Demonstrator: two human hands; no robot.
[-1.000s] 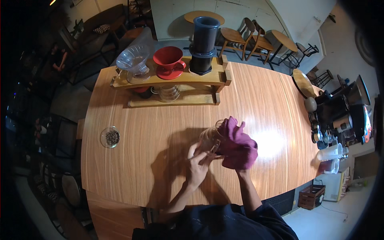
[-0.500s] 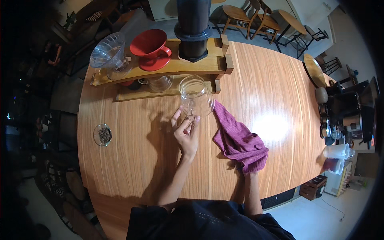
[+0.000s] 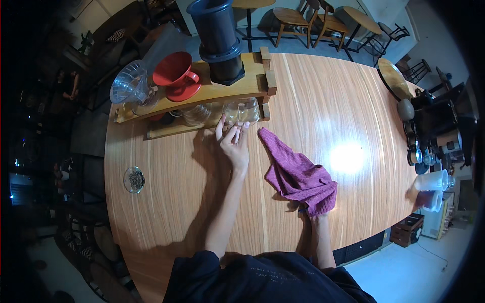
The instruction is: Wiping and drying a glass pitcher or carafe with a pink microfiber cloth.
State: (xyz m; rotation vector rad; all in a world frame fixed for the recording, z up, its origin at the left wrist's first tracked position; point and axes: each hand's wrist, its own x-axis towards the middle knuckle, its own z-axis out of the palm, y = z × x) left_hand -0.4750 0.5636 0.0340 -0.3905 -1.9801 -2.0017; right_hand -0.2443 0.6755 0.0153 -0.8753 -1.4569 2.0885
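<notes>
My left hand (image 3: 235, 146) pinches the handle of a clear glass coffee server (image 3: 250, 111), which is partly tucked under the upper shelf of a two-tier wooden stand (image 3: 177, 132). Beside it on the lower tier is another glass server (image 3: 196, 115). Over my right hand (image 3: 317, 218) drapes a purple cloth (image 3: 299, 177) that hides most of the fingers. On the upper tier stand a clear ribbed dripper (image 3: 130, 83), a red dripper (image 3: 174, 76) with a handle, and a tall dark cylindrical brewer (image 3: 217, 40).
A small glass dish (image 3: 134, 180) of dark grains lies on the wooden table (image 3: 166, 202) at the left. Along the right edge are a round wooden tray (image 3: 394, 80), black equipment (image 3: 434, 121) and translucent plastic cups (image 3: 431, 181). Chairs (image 3: 293, 25) stand beyond the table.
My left hand has moved the glass server forward and down, from in front of the stand to under its upper shelf. My right hand with the cloth has hardly moved.
</notes>
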